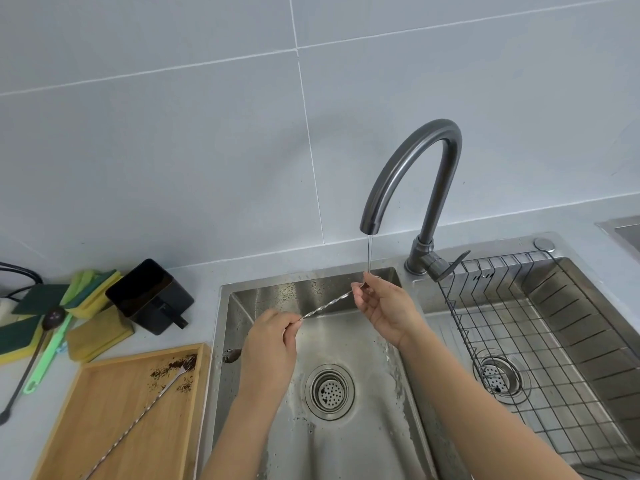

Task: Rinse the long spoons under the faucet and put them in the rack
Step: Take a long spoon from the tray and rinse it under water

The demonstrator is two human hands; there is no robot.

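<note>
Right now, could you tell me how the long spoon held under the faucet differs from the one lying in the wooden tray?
The held spoon is up over the sink, gripped at both ends by the left hand and right hand, its bowl end under the faucet stream. The tray spoon lies untouched and diagonal in the wooden tray, its head among dark grounds. Both have long twisted metal stems.

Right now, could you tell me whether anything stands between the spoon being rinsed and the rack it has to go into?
Only the faucet base and its lever. The twisted long spoon is held by both hands under the water, left of them; the wire rack sits in the right basin, open on top. Passing in front of the faucet, nothing visible blocks it.
</note>
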